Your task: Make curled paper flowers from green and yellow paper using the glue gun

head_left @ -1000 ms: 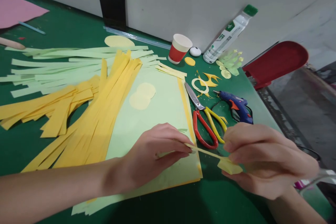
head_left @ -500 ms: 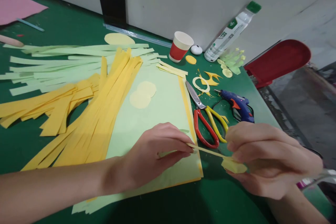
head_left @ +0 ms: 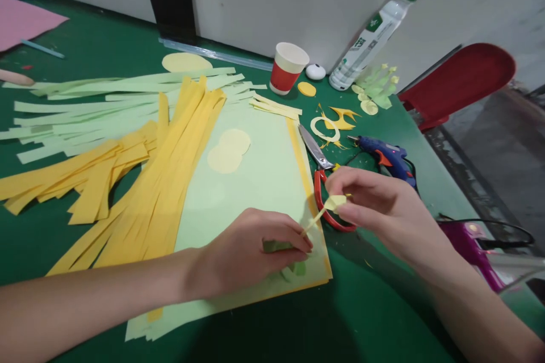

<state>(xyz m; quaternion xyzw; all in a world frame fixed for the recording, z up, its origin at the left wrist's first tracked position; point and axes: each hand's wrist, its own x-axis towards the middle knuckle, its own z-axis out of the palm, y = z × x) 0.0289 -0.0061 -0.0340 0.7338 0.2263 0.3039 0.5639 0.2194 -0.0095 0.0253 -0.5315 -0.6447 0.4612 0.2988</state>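
Observation:
A small paper flower [head_left: 334,203] with a pale yellow head and a thin stem is held between both hands. My left hand [head_left: 251,252] is closed on the lower stem, where bits of green paper show under the fingers. Thumb and forefinger of my right hand [head_left: 378,204] pinch the flower's head. Beneath both hands lies a pale green paper sheet [head_left: 255,193] over yellow ones, and the right fingers cover part of the scissors [head_left: 317,150]. The blue glue gun [head_left: 392,160] rests just beyond the right hand.
Yellow strips [head_left: 170,181] and green strips [head_left: 93,108] spread across the left. Farther back stand a paper cup [head_left: 286,71] and a bottle [head_left: 368,42], near finished paper flowers [head_left: 378,91]. A purple device [head_left: 470,244] sits at right, with a red chair [head_left: 464,82] beyond the table edge.
My right hand has moved left and up, now over the scissors' handles, still pinching the flower head. The stem now slants upward from my left hand.

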